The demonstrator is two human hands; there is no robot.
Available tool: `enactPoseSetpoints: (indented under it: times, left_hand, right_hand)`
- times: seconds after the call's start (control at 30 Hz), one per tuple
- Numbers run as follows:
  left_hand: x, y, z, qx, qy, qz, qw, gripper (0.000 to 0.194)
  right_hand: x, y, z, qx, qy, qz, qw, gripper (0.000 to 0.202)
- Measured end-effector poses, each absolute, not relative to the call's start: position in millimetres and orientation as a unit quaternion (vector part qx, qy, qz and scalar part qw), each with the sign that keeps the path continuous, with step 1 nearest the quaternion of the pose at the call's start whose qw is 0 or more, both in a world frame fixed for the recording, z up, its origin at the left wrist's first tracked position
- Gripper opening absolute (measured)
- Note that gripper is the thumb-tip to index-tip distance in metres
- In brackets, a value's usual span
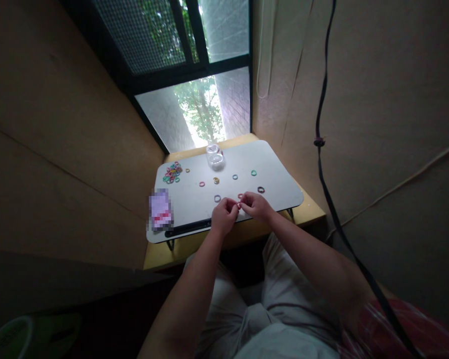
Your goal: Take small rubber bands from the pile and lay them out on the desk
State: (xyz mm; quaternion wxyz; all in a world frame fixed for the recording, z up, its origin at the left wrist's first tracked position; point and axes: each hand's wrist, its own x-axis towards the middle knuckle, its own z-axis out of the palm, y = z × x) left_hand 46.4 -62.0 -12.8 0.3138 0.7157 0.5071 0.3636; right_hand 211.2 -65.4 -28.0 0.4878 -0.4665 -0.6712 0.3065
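My left hand [225, 216] and my right hand [257, 206] meet over the near side of a white folding table [194, 204]. Their fingertips pinch a small red hair tie [239, 205] between them, partly hidden by the fingers. Just beyond lies another red hair tie [240, 196]. A purple hair tie [217, 198] rests left of the hands, and a black one, the dark hair tie [261, 190], to the right. Farther back are a pink hair tie [202, 184], a yellow-brown hair tie [216, 180], a blue hair tie [235, 177] and a green hair tie [253, 173].
A pile of mixed hair ties [172, 172] sits at the back left, with a yellow hair tie [187, 170] beside it. A clear plastic container [215, 157] stands at the back. A blurred purple packet [160, 209] lies left. A black cord [324, 174] hangs on the right.
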Motion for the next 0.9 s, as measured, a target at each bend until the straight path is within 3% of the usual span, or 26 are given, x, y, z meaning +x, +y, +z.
enactPoseSetpoints:
  times: [0.9]
  left_hand:
    - [47.2, -64.1, -11.2, 0.701, 0.487, 0.396, 0.338, 0.022]
  right_hand:
    - [210.7, -64.4, -27.2, -0.467, -0.678, 0.299, 0.483, 0.012]
